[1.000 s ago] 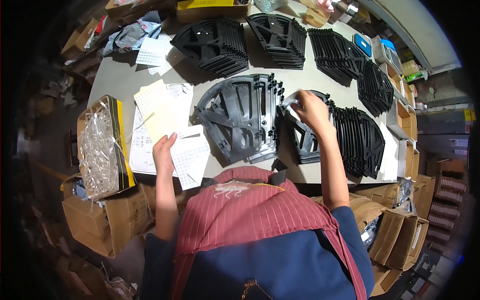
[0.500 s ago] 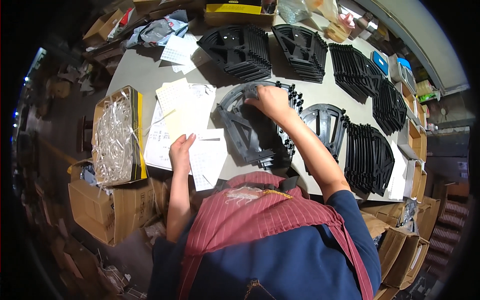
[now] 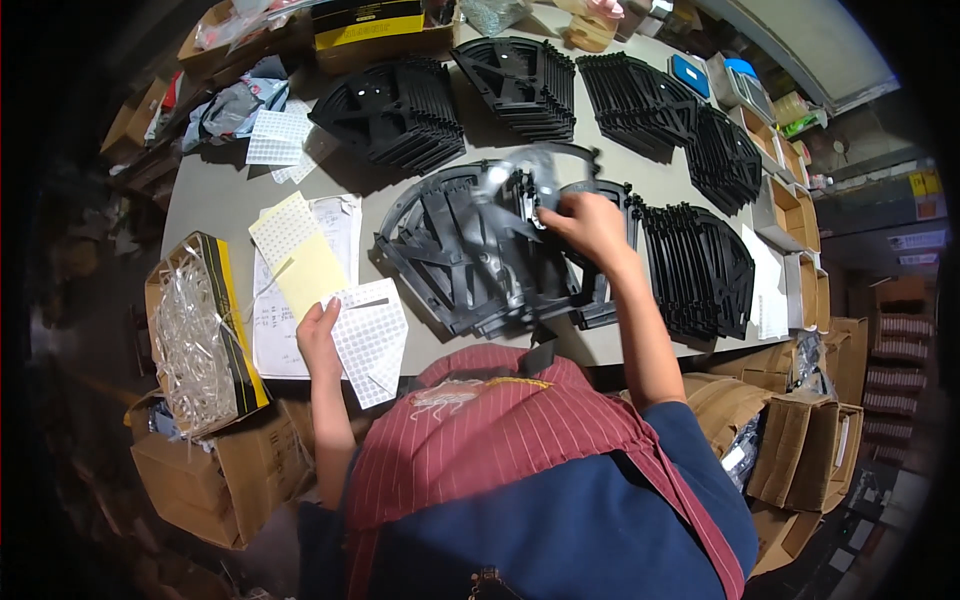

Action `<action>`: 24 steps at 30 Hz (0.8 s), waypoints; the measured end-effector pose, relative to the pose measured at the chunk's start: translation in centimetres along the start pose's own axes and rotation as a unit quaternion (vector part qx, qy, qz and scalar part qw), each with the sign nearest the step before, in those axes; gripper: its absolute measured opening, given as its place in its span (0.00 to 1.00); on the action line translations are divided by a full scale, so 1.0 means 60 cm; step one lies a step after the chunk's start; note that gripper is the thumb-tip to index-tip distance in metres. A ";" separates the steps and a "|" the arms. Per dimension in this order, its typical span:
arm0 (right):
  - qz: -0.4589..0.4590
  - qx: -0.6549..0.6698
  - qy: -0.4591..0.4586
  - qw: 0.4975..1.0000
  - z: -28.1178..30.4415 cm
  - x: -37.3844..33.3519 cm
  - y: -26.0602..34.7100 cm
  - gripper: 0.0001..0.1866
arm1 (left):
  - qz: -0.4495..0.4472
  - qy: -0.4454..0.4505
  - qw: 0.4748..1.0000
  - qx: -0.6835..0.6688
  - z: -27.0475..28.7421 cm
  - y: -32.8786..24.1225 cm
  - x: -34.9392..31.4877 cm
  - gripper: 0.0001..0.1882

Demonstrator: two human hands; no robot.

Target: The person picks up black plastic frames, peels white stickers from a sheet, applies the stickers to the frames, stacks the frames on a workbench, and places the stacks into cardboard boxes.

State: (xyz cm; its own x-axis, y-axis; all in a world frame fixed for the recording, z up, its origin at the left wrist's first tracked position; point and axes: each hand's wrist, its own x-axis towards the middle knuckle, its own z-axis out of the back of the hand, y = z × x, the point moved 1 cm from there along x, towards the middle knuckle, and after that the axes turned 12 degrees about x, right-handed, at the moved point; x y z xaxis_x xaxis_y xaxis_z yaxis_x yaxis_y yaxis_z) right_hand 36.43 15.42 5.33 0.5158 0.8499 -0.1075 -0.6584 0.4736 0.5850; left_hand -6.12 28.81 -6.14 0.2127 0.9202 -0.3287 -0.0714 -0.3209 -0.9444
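My right hand (image 3: pixel 592 228) grips the edge of a black fan-shaped plastic frame (image 3: pixel 518 182), which is smeared by motion. The frame is tilted over a stack of like black frames (image 3: pixel 440 250) in the middle of the table. My left hand (image 3: pixel 320 338) pinches a white sheet of small round stickers (image 3: pixel 370 335) between thumb and fingers, near the table's front edge. Beyond that hand, a yellow backing sheet (image 3: pixel 312 268) with some stickers left at its top overlaps handwritten papers (image 3: pixel 340 225).
More black frame stacks (image 3: pixel 395 110) stand along the back and at the right (image 3: pixel 695 270). A box of clear plastic strips (image 3: pixel 195 345) sits at the left edge. Open cardboard trays (image 3: pixel 790 212) line the right edge, beside a blue-topped scale (image 3: pixel 745 85).
My right hand has moved right and nearer, swinging a black frame up off the stack. My left hand has the white sticker sheet turned and drawn closer. The whole view has shifted.
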 end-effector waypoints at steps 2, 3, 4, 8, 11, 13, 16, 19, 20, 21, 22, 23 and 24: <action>-0.040 -0.069 0.023 0.997 0.025 -0.009 -0.064 0.27 | 0.003 0.000 1.000 0.008 0.000 -0.002 0.003 0.10; -0.029 -0.121 0.015 0.992 0.024 -0.015 -0.109 0.28 | 0.004 0.009 1.000 0.010 0.000 -0.003 0.007 0.10; -0.019 -0.171 0.006 0.985 0.022 -0.022 -0.140 0.29 | 0.005 0.006 1.000 0.010 -0.001 -0.005 0.010 0.10; 0.053 -0.109 -0.013 0.993 0.017 -0.022 -0.075 0.20 | 0.013 0.010 1.000 -0.002 -0.003 -0.004 0.006 0.10; 0.204 0.134 0.057 0.968 -0.018 0.013 0.022 0.09 | 0.021 0.007 1.000 -0.017 -0.005 -0.010 0.000 0.11; 0.249 0.189 0.131 0.941 -0.060 0.041 0.080 0.13 | 0.022 0.009 1.000 -0.016 -0.007 -0.013 -0.005 0.11; 0.333 0.217 0.157 0.904 -0.147 0.087 0.119 0.13 | 0.019 0.012 1.000 -0.013 -0.001 -0.007 0.001 0.12; 0.367 0.093 0.155 0.913 -0.188 0.107 0.143 0.18 | 0.012 0.008 1.000 -0.021 -0.007 -0.011 -0.008 0.10; 0.383 0.025 0.130 0.914 -0.197 0.108 0.151 0.19 | 0.011 0.000 1.000 -0.023 -0.003 -0.009 -0.009 0.10; 0.376 0.009 0.130 0.918 -0.200 0.111 0.156 0.20 | 0.008 -0.005 1.000 -0.019 0.000 -0.005 -0.009 0.09; 0.367 -0.007 0.129 0.921 -0.201 0.114 0.156 0.20 | 0.006 -0.008 1.000 -0.015 0.003 -0.003 -0.009 0.09; 0.335 -0.033 0.089 0.937 -0.203 0.116 0.152 0.16 | 0.002 -0.011 1.000 -0.011 0.001 -0.005 -0.012 0.09; 0.281 -0.078 0.044 0.956 -0.204 0.124 0.147 0.17 | 0.003 -0.014 1.000 -0.012 0.003 -0.008 -0.013 0.09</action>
State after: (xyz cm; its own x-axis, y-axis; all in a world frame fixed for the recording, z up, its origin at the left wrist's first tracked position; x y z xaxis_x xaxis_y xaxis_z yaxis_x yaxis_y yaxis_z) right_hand 27.76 28.76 -0.17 0.0134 0.9931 0.1166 -0.8947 -0.0402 0.4448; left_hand -6.42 28.28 -5.41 0.1841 0.9244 -0.3341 -0.0482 -0.3310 -0.9424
